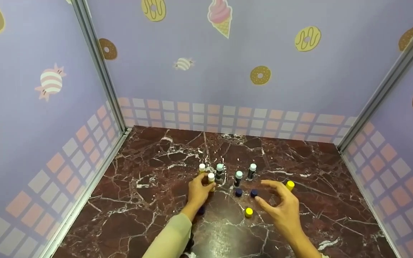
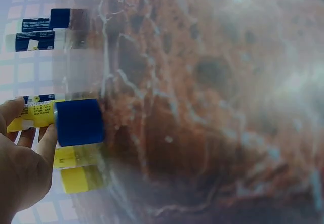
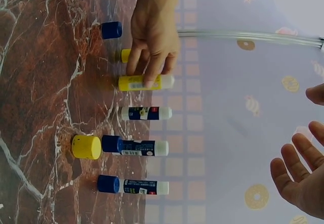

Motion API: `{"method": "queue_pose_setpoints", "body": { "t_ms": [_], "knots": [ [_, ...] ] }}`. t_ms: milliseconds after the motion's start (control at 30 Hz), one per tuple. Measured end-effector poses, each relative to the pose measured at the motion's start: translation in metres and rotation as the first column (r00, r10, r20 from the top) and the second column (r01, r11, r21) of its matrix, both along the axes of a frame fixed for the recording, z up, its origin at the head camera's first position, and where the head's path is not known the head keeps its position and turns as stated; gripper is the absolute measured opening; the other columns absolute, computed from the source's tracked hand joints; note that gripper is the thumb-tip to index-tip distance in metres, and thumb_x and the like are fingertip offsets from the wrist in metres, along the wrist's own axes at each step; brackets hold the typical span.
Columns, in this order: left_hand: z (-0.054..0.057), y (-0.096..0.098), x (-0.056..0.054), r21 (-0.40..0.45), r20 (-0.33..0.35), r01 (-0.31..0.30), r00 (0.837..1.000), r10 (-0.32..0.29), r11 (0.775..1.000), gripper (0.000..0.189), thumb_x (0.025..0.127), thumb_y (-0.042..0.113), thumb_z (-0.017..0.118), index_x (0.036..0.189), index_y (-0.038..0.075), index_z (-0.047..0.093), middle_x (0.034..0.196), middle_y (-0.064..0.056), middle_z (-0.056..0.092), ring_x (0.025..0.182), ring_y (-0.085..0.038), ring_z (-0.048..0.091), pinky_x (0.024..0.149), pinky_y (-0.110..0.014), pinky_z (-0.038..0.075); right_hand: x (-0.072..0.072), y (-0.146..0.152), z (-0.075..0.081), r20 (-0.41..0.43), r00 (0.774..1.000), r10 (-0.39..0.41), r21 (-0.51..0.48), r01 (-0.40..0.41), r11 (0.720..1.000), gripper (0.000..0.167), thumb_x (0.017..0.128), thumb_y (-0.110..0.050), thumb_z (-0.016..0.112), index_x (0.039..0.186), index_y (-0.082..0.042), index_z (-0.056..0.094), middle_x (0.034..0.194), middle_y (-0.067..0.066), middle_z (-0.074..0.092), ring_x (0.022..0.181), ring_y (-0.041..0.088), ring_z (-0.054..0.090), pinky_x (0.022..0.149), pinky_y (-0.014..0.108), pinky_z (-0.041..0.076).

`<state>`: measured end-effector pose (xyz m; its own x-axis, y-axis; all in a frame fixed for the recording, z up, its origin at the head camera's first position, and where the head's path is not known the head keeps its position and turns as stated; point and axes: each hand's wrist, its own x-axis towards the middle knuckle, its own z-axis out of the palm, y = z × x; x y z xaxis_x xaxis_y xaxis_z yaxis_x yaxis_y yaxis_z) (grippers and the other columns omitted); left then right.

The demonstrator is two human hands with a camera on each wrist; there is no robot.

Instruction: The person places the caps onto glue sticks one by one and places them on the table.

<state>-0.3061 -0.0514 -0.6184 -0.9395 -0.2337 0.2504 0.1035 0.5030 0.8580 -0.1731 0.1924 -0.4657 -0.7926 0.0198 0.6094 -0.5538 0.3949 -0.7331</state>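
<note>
Several glue sticks stand upright in a cluster on the dark red marble table (image 1: 149, 215). My left hand (image 1: 197, 191) pinches a yellow glue stick (image 3: 144, 82) with a white end (image 1: 210, 177), which stands on the table; its yellow label (image 2: 35, 114) shows between my fingers in the left wrist view. Another yellow stick (image 1: 202, 167) stands just behind it. Three blue-labelled sticks (image 3: 147, 114) (image 3: 134, 147) (image 3: 134, 186) stand to its right. My right hand (image 1: 280, 204) hovers over the table to the right of them, fingers spread (image 3: 298, 178), holding nothing.
A loose yellow cap (image 1: 248, 212) lies between my hands, and another yellow piece (image 1: 290, 185) shows beyond the right hand. One loose blue cap (image 3: 111, 30) sits by my left wrist. Patterned purple walls (image 1: 228, 89) close in the table at the left, back and right.
</note>
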Motion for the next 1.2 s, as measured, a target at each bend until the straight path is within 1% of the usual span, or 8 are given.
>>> {"method": "queue_pose_setpoints", "body": {
  "t_ms": [167, 333, 533, 667, 767, 867, 1033, 1200],
  "knots": [
    [0.018, -0.008, 0.009, 0.030, -0.047, 0.039, 0.998, -0.038, 0.999, 0.039, 0.079, 0.018, 0.088, 0.114, 0.008, 0.075, 0.104, -0.010, 0.077, 0.097, -0.027, 0.072, 0.092, -0.043, 0.058, -0.001, 0.000, -0.003, 0.027, 1.000, -0.015, -0.002, 0.015, 1.000, 0.046, 0.071, 0.010, 0.086, 0.112, -0.004, 0.072, 0.107, 0.005, 0.073, 0.097, 0.007, 0.066, 0.088, 0.013, 0.051],
    [0.041, -0.020, 0.031, 0.121, -0.142, 0.120, 0.985, -0.102, 0.985, 0.041, 0.079, 0.012, 0.087, 0.116, 0.001, 0.073, 0.106, -0.017, 0.075, 0.095, -0.032, 0.073, 0.087, -0.042, 0.061, -0.004, 0.001, -0.009, 0.065, 0.997, -0.030, -0.001, 0.030, 1.000, 0.044, 0.071, 0.008, 0.086, 0.111, -0.005, 0.072, 0.105, 0.004, 0.074, 0.096, 0.007, 0.066, 0.087, 0.010, 0.050],
    [0.073, -0.039, 0.064, 0.021, -0.239, 0.173, 0.957, -0.163, 0.985, 0.044, 0.077, 0.017, 0.088, 0.118, 0.005, 0.074, 0.105, -0.010, 0.074, 0.094, -0.027, 0.073, 0.083, -0.030, 0.061, -0.008, 0.000, -0.012, 0.051, 0.998, -0.027, 0.000, 0.027, 1.000, 0.043, 0.071, 0.010, 0.086, 0.109, -0.003, 0.073, 0.103, 0.005, 0.074, 0.096, 0.005, 0.066, 0.087, 0.009, 0.050],
    [0.087, -0.049, 0.086, -0.019, -0.264, 0.221, 0.940, -0.218, 0.975, 0.042, 0.076, 0.019, 0.088, 0.115, 0.008, 0.075, 0.105, -0.008, 0.074, 0.093, -0.025, 0.072, 0.083, -0.031, 0.062, -0.009, -0.002, -0.014, 0.034, 0.999, -0.029, 0.017, 0.029, 0.999, 0.042, 0.070, 0.009, 0.087, 0.108, -0.001, 0.073, 0.103, 0.007, 0.075, 0.096, 0.005, 0.066, 0.087, 0.009, 0.050],
    [0.093, -0.055, 0.097, 0.008, -0.252, 0.259, 0.935, -0.249, 0.966, 0.042, 0.076, 0.020, 0.089, 0.113, 0.009, 0.074, 0.103, -0.008, 0.075, 0.091, -0.024, 0.073, 0.081, -0.034, 0.062, -0.012, -0.003, -0.021, 0.047, 0.998, -0.035, 0.018, 0.034, 0.999, 0.041, 0.071, 0.008, 0.087, 0.109, 0.000, 0.073, 0.105, 0.007, 0.075, 0.096, 0.007, 0.066, 0.087, 0.011, 0.051],
    [0.098, -0.059, 0.104, 0.068, -0.225, 0.278, 0.940, -0.257, 0.958, 0.041, 0.076, 0.023, 0.089, 0.111, 0.010, 0.072, 0.101, -0.008, 0.076, 0.089, -0.022, 0.073, 0.081, -0.033, 0.062, -0.019, 0.000, -0.034, 0.073, 0.997, -0.039, 0.009, 0.038, 0.999, 0.043, 0.072, 0.006, 0.088, 0.110, -0.006, 0.073, 0.106, 0.005, 0.075, 0.097, 0.008, 0.066, 0.088, 0.012, 0.051],
    [0.102, -0.062, 0.105, 0.185, -0.201, 0.303, 0.943, -0.266, 0.935, 0.037, 0.077, 0.012, 0.088, 0.109, 0.006, 0.071, 0.100, -0.013, 0.075, 0.090, -0.026, 0.075, 0.081, -0.029, 0.062, -0.030, 0.007, -0.050, 0.081, 0.996, -0.042, 0.034, 0.040, 0.999, 0.042, 0.075, -0.001, 0.088, 0.111, -0.017, 0.074, 0.109, 0.000, 0.074, 0.097, 0.009, 0.067, 0.087, 0.010, 0.049],
    [0.101, -0.064, 0.104, 0.200, -0.190, 0.292, 0.948, -0.255, 0.935, 0.037, 0.078, 0.004, 0.086, 0.112, 0.006, 0.071, 0.102, -0.016, 0.075, 0.092, -0.033, 0.074, 0.081, -0.033, 0.062, -0.036, 0.011, -0.055, 0.073, 0.996, -0.045, 0.078, 0.039, 0.996, 0.038, 0.078, -0.004, 0.088, 0.111, -0.016, 0.074, 0.110, -0.007, 0.073, 0.101, 0.021, 0.069, 0.087, 0.021, 0.055]
  ]
}}
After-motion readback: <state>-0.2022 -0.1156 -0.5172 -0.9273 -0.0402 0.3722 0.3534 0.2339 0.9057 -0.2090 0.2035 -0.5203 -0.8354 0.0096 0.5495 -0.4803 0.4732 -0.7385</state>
